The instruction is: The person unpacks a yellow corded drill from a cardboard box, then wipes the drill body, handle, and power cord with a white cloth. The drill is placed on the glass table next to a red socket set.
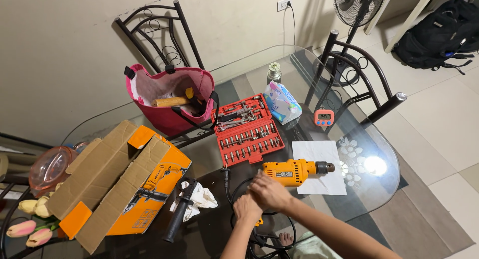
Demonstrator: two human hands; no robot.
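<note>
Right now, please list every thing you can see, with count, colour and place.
drill: 1, orange, table centre, on white sheet
white sheet: 1, right of centre
bit set case: 1, red, open, behind drill
cardboard box: 1, orange-brown, left
tote bag: 1, pink, on the table at the back left
side handle: 1, black, on white rag
timer: 1, orange, right
tissue pack: 1, blue-white
glass table: 1
left hand: beside cord
right hand: at drill's grip

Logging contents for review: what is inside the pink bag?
In the pink bag, a wooden handle with a yellow tip and dark tool parts show at the opening; anything lower is hidden by the fabric.
</note>
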